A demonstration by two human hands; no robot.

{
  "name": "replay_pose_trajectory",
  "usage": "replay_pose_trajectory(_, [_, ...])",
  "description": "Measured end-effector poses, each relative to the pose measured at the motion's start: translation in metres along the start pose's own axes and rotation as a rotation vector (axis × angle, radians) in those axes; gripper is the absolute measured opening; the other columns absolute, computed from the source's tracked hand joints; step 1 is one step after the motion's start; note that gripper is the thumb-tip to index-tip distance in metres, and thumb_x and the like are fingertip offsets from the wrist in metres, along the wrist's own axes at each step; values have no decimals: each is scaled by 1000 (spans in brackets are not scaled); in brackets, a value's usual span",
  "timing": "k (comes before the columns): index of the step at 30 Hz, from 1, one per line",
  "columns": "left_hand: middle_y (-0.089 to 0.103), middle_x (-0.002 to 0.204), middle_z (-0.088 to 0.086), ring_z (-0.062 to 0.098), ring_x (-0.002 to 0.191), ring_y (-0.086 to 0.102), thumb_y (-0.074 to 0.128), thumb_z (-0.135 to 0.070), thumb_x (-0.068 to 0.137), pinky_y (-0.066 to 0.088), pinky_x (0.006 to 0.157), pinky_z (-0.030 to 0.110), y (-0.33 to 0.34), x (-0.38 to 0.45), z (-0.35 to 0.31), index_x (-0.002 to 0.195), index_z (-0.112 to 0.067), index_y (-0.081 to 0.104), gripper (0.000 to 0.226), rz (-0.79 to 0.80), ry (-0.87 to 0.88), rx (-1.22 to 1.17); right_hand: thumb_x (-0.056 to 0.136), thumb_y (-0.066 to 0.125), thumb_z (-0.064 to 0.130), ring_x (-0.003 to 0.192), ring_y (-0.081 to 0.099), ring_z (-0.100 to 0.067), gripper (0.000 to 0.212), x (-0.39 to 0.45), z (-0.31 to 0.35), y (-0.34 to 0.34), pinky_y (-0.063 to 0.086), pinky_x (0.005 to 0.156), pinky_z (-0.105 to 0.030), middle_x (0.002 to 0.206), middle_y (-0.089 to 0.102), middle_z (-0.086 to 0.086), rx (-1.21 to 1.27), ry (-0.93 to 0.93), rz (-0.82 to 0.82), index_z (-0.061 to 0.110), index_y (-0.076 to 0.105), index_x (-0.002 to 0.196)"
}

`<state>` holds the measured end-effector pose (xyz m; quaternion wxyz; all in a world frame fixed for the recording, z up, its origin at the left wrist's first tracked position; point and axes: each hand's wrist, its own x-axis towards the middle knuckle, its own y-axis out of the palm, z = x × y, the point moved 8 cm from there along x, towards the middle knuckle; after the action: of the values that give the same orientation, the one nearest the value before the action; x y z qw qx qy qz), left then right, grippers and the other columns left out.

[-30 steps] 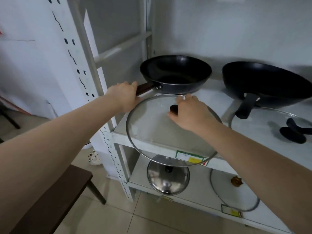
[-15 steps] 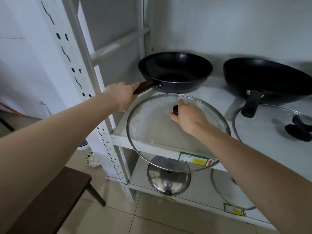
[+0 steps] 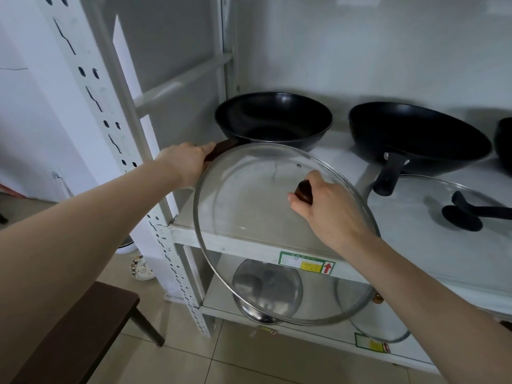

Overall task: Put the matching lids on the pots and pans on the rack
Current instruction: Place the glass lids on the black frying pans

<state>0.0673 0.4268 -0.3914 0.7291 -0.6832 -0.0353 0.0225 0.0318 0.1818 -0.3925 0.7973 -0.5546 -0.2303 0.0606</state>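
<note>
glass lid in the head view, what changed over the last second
The right hand, holding the glass lid by its brown knob, has raised it off the shelf; its near edge now hangs out past the shelf front. The grip on the knob stayed. The left hand still holds the handle of the left black pan, which has not moved. The right pan and the lids below stayed put.

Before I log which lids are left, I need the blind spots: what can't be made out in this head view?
- Far-right dark pot: cut off by the frame's right edge.
- Lower-shelf glass lid with gold knob: crossed by the right forearm.
- Round steel lid below: seen only through the large glass lid in the right hand.
- Reddish pan handle: its end is covered by the left hand.
</note>
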Motion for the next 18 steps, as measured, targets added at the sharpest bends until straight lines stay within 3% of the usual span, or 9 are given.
replay_pose_trajectory(2, [57,116,16,38,109,57,57,-25,84,48,88,40,-1,-3,-2,144,-30,26,67,21,3,2,92,45,46,72,58,-27,39,-2,-4,-10,40,54,-31,73,53,-1,72,28,-35,10,46,107])
replay_pose_trajectory(4, [59,113,16,38,106,59,56,-24,85,49,85,40,-4,-3,-2,137,-23,38,54,-2,-1,1,92,46,47,76,59,-25,38,1,-9,-17,48,60,-36,81,58,-4,185,71,-81,11,47,106])
replay_pose_trajectory(7, [63,110,15,37,100,62,45,-30,91,52,83,40,-3,-4,1,131,-26,41,41,-64,19,-10,90,46,49,69,59,-23,38,16,-13,-27,53,62,-41,73,57,0,270,78,-185,13,48,103])
replay_pose_trajectory(11, [64,112,12,35,101,62,39,-24,93,52,84,42,-3,-5,4,135,-30,39,42,-130,29,-38,90,48,49,71,54,-21,29,52,-14,-43,42,58,-31,69,48,6,317,77,-322,20,44,92])
replay_pose_trajectory(14, [63,113,12,34,103,60,36,-30,95,49,80,38,-5,-6,2,136,-30,41,41,-148,15,-44,91,50,43,80,54,-22,31,92,-12,-56,35,61,-26,83,53,1,391,75,-352,14,51,99])
replay_pose_trajectory(18, [62,108,8,31,101,61,36,-38,97,49,79,38,-5,-6,3,141,-38,33,44,-223,29,-61,92,48,43,84,48,-25,43,156,-12,-61,31,70,-27,97,56,-12,302,80,-313,4,52,109])
